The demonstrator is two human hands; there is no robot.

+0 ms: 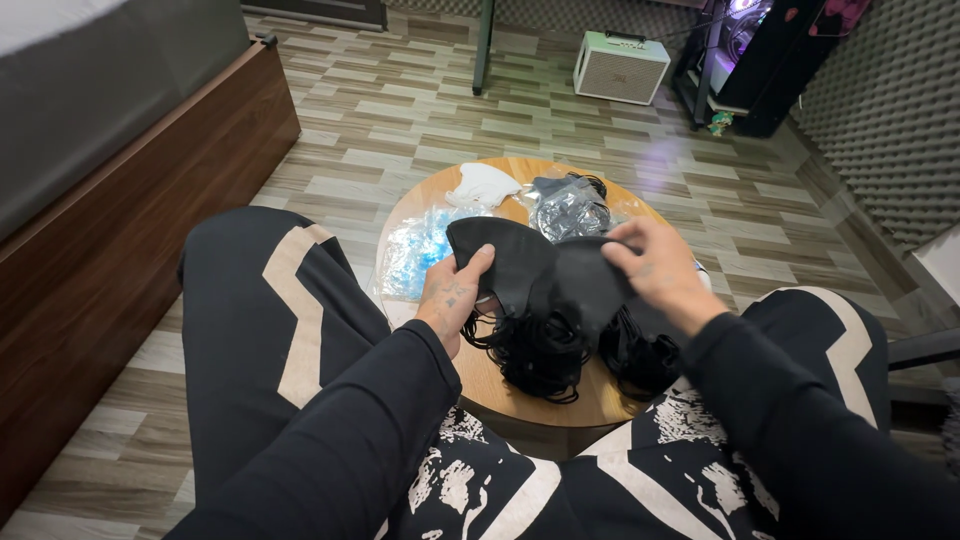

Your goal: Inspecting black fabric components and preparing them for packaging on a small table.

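Centrally, a black mask (540,272) is held spread over a round wooden table (520,395). Its left edge is pinched by the left hand (452,296), closed on the fabric; its right edge is gripped by the right hand (655,265). Beneath it, black masks (540,355) are piled near the table's lower rim. Blue plastic (415,250) and a white mask (482,185) are seen upper left, a silver bag (570,208) beside. Open floor (400,120) surrounds the table.
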